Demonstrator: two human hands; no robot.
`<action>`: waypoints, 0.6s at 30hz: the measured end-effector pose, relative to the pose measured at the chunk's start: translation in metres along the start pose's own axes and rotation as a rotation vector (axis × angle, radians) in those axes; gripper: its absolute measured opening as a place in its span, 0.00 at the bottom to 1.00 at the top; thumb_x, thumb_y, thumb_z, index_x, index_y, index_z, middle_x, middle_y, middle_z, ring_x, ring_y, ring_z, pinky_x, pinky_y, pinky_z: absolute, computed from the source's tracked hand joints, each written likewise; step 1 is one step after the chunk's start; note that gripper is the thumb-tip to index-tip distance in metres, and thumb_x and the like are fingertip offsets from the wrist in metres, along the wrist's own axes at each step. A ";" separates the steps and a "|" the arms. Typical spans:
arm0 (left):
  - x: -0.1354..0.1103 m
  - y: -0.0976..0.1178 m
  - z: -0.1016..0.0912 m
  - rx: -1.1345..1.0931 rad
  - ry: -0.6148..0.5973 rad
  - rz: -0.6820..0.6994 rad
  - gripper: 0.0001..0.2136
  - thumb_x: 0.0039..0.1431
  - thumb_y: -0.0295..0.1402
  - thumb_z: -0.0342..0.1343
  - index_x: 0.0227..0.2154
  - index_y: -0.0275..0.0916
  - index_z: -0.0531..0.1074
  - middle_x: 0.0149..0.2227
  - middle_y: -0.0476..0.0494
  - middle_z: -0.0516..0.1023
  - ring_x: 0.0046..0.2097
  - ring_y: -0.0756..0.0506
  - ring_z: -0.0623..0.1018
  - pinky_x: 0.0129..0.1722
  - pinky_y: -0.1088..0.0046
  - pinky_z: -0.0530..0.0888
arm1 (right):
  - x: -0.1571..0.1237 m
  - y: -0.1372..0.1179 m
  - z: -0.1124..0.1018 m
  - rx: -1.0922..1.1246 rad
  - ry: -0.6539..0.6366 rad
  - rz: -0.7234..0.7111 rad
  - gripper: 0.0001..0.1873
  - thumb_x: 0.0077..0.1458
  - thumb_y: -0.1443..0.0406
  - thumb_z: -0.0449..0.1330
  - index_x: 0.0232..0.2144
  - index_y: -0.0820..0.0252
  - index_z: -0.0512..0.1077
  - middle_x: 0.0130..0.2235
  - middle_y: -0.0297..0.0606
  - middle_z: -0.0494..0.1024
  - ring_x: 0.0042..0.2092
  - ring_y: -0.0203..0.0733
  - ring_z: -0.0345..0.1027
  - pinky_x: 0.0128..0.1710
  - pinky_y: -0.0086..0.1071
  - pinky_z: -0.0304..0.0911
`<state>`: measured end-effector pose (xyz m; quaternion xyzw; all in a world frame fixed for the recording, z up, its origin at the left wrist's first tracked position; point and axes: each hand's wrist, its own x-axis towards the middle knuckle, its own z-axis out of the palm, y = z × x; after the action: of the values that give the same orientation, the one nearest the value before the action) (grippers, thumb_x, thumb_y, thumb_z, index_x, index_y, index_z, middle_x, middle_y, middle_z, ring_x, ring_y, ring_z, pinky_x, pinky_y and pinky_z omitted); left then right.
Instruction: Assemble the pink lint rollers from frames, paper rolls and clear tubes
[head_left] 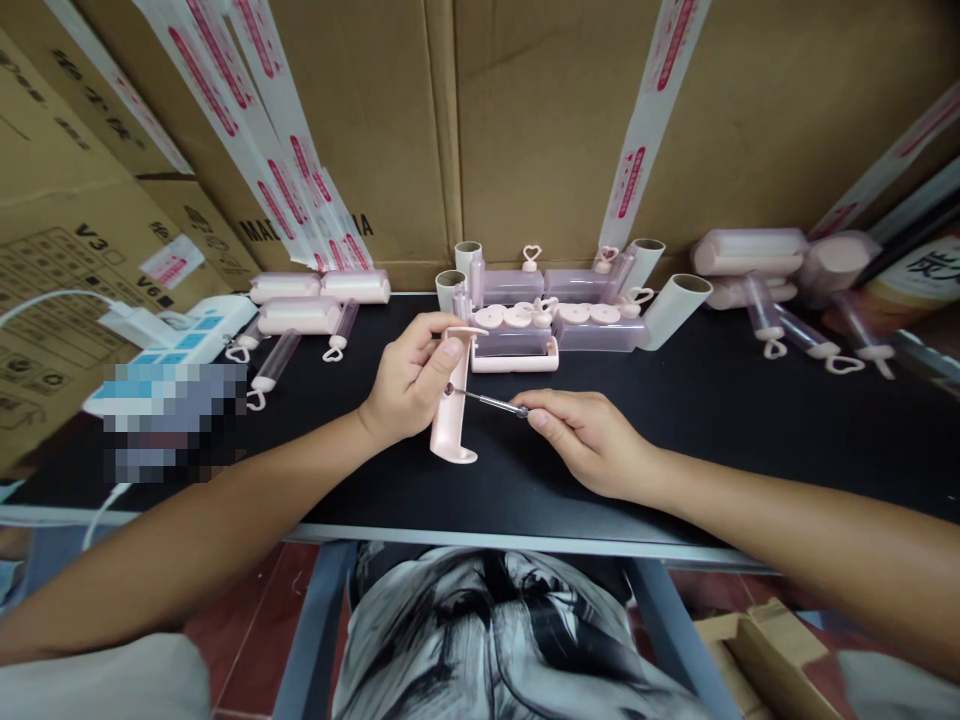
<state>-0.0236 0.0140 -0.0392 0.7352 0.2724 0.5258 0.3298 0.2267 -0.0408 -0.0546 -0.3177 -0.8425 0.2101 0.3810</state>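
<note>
Black-and-white patterned cloth (487, 640) covers your lap, below the edge of the black table (450, 510). Over that table, straight in front of you, is the pink curved holder (450, 425); its long axis runs from near to far, the far end leaning slightly right, and its 2 end lips point right. Your left hand (412, 380) clamps it, thumb on the inner face; you can't tell how far apart the partly hidden fingers behind are. Your right hand (592, 440) pinches the screwdriver (491, 403) between thumb and forefinger, its shaft pointing left, tip at a dark spot on the holder. Beyond stand 4 white tubes (679, 310).
</note>
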 end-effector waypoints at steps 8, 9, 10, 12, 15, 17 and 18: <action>0.003 0.005 0.001 0.184 0.029 -0.005 0.13 0.72 0.43 0.56 0.49 0.40 0.75 0.24 0.54 0.70 0.23 0.53 0.67 0.23 0.77 0.63 | -0.001 -0.002 0.002 -0.060 -0.031 0.046 0.14 0.74 0.63 0.52 0.50 0.61 0.76 0.43 0.40 0.85 0.42 0.40 0.80 0.43 0.31 0.70; 0.003 0.007 0.002 0.202 0.027 -0.019 0.14 0.72 0.44 0.56 0.48 0.40 0.76 0.24 0.54 0.70 0.23 0.53 0.67 0.24 0.77 0.64 | 0.000 -0.002 0.002 -0.075 -0.041 0.049 0.15 0.74 0.63 0.51 0.50 0.61 0.76 0.43 0.40 0.85 0.42 0.40 0.80 0.43 0.31 0.70; 0.003 0.009 0.002 0.211 0.022 -0.038 0.14 0.72 0.44 0.56 0.48 0.39 0.76 0.25 0.54 0.71 0.24 0.53 0.67 0.24 0.76 0.64 | 0.000 -0.003 0.002 -0.087 -0.049 0.050 0.15 0.74 0.63 0.51 0.50 0.60 0.76 0.43 0.40 0.85 0.42 0.41 0.80 0.43 0.32 0.70; 0.004 0.012 0.003 0.209 0.018 -0.077 0.15 0.71 0.46 0.56 0.46 0.38 0.77 0.27 0.52 0.74 0.26 0.52 0.70 0.26 0.76 0.67 | 0.001 -0.003 0.001 -0.098 -0.067 0.051 0.15 0.74 0.63 0.51 0.50 0.60 0.76 0.42 0.40 0.85 0.41 0.41 0.79 0.42 0.32 0.69; 0.006 0.013 0.003 0.191 0.005 -0.105 0.17 0.71 0.48 0.56 0.45 0.37 0.78 0.34 0.46 0.80 0.33 0.49 0.76 0.33 0.75 0.72 | 0.003 -0.005 -0.002 -0.083 -0.093 0.045 0.15 0.74 0.62 0.51 0.50 0.60 0.76 0.39 0.39 0.84 0.38 0.39 0.78 0.40 0.31 0.68; 0.007 0.013 0.003 0.168 -0.011 -0.098 0.18 0.71 0.49 0.55 0.44 0.38 0.78 0.38 0.44 0.81 0.38 0.47 0.78 0.36 0.74 0.74 | 0.005 -0.007 -0.005 -0.063 -0.099 0.036 0.15 0.74 0.62 0.51 0.49 0.60 0.76 0.38 0.38 0.83 0.36 0.38 0.77 0.39 0.30 0.68; 0.007 0.012 0.003 0.158 -0.022 -0.091 0.18 0.71 0.49 0.54 0.45 0.38 0.77 0.38 0.43 0.81 0.38 0.47 0.78 0.37 0.73 0.74 | 0.005 -0.008 -0.007 -0.057 -0.097 0.032 0.14 0.74 0.62 0.51 0.49 0.60 0.76 0.37 0.37 0.83 0.36 0.38 0.77 0.38 0.30 0.68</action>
<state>-0.0180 0.0112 -0.0266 0.7515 0.3426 0.4791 0.2974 0.2259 -0.0424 -0.0428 -0.3313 -0.8604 0.2071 0.3272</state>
